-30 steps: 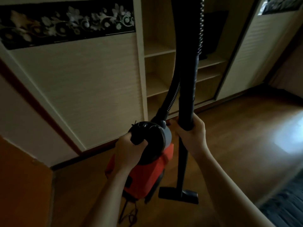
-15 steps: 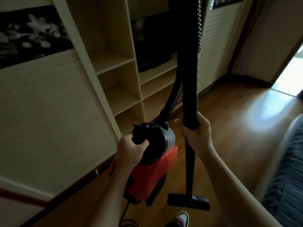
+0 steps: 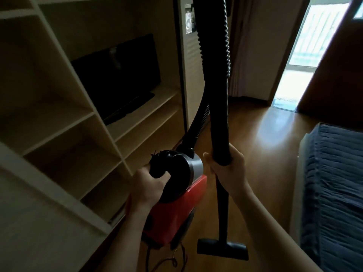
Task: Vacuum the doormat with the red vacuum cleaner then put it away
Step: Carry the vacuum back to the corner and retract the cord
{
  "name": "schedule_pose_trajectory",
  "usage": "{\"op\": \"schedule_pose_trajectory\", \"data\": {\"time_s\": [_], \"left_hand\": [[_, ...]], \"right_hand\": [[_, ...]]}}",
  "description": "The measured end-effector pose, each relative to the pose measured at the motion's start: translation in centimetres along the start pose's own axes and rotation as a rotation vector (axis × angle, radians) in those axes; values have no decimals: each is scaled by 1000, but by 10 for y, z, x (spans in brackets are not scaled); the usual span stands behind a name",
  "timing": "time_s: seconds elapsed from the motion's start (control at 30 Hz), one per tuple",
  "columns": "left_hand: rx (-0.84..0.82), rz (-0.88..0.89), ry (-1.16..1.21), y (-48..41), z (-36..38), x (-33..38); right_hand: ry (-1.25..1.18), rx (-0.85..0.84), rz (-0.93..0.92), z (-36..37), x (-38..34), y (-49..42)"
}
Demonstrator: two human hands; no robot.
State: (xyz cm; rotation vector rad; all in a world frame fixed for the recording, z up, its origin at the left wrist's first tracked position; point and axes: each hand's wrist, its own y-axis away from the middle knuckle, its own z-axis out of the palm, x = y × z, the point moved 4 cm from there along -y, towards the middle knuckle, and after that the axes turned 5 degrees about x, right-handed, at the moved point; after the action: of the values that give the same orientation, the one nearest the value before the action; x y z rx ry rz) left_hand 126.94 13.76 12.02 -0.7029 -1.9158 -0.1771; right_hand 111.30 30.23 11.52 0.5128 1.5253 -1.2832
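Observation:
The red vacuum cleaner (image 3: 176,214) hangs off the floor in front of me, carried by its black top handle, which my left hand (image 3: 147,189) grips. My right hand (image 3: 225,171) is wrapped round the black wand (image 3: 219,124), held upright. The ribbed black hose (image 3: 225,46) loops up out of the frame and comes back down to the vacuum's top. The flat floor nozzle (image 3: 223,251) hangs at the wand's lower end, just above the wooden floor. A thin cord (image 3: 167,262) dangles under the vacuum. No doormat is in view.
A light wooden shelf unit (image 3: 82,118) with a dark television (image 3: 117,75) fills the left side. A bed with a dark blue cover (image 3: 334,193) stands at the right. Wooden floor (image 3: 275,134) runs ahead to a bright open doorway (image 3: 306,55).
My view has swung to the right along the wall unit: the patterned sliding door has left the frame, and the television, the doorway and the bed have come in. Both hands keep their holds.

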Motion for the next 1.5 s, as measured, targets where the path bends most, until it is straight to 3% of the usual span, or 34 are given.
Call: {"op": "schedule_pose_trajectory", "data": {"time_s": [0.63,0.93,1.5], "left_hand": [[-337,37,163,-292,229,33],[-469,91,187,-390,316,62],[-432,92,63,-532,573,142]], "right_hand": [[212,207,-38,-28,141,-285],[275,383,-40,-60,187,-384],[292,377,-16,-226,295,-607]]}}
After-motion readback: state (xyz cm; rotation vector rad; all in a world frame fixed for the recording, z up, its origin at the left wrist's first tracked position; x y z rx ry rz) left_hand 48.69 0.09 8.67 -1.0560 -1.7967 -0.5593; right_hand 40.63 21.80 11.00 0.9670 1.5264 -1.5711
